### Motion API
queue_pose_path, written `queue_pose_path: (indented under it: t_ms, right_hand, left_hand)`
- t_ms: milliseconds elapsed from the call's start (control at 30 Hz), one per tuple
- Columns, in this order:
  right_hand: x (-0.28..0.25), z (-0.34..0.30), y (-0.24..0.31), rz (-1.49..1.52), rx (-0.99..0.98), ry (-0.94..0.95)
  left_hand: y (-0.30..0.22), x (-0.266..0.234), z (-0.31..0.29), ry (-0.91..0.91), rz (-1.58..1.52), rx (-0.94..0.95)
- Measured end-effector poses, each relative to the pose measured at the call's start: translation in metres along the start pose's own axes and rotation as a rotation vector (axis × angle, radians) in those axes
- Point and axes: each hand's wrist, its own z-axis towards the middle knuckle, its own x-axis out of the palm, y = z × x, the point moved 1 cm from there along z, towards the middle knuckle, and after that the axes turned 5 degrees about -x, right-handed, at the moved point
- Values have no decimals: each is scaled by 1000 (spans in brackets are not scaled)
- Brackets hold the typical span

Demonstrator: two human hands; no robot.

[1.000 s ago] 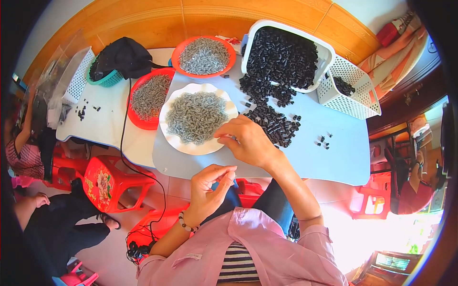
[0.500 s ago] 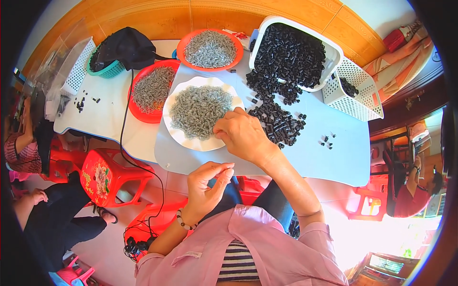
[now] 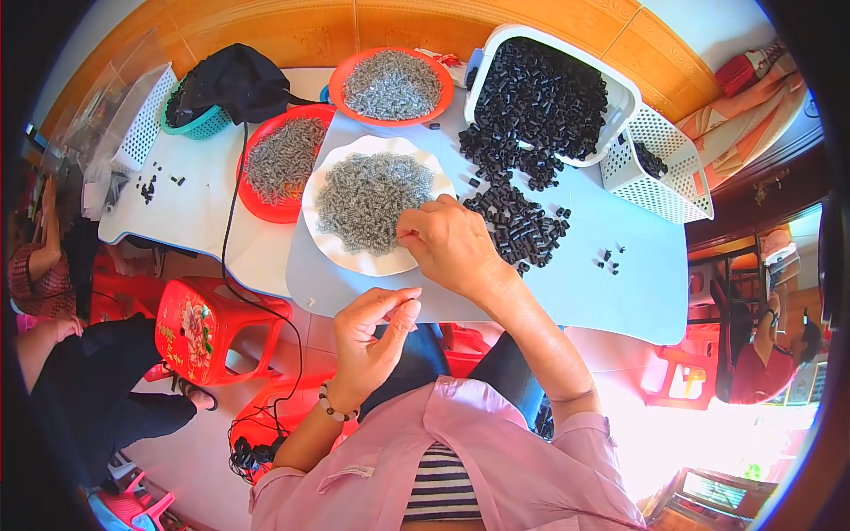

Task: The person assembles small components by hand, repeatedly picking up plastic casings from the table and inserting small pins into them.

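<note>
So the right hand is hunched over the near-right rim of a wavy white plate, fingers bunched into a narrow pinch at the edge of a heap of small silver springs. The left hand is closer to the body, past the near edge of the worktop, thumb and forefinger tips nearly together. Whether either one has anything in it, honestly no way for me to say.

What could go wrong: those coils look like they'd snag each other, so one pinch might drag out a clump. The plate's pretty shallow too, so a careless knuckle could flick some over the rim. Just to the right of the right hand there's a loose spill of black pieces; a sideways wrist swing might knock those about or mix them in. And anything slipping from the left hand would probably land in the lap or on the floor.

Hard to see: the right fingertips are tucked behind the hand itself, the left palm is mostly in its own curl, and the plate's bottom is buried.
</note>
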Motion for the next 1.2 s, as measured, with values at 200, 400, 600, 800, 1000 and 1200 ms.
queue_pose_path:
  t_ms: [200,400,600,800,1000,1200]
  right_hand:
    - [-2,-2,-2,146,-39,-91]
    - [1,0,-5,88,-38,-22]
    - [-1,7,-9,305,27,-145]
    - [-21,9,-1,644,169,-26]
    - [-25,3,-7,772,256,21]
    - [-26,4,-2,741,233,-23]
  left_hand:
    - [-8,-13,11,-61,-30,-24]
    - [-11,-16,20,-93,-24,-8]
    - [-13,-30,41,-176,117,57]
    - [-31,-27,74,-100,427,240]
    - [-34,-22,80,-9,641,485]
    - [-35,-21,77,-31,494,312]
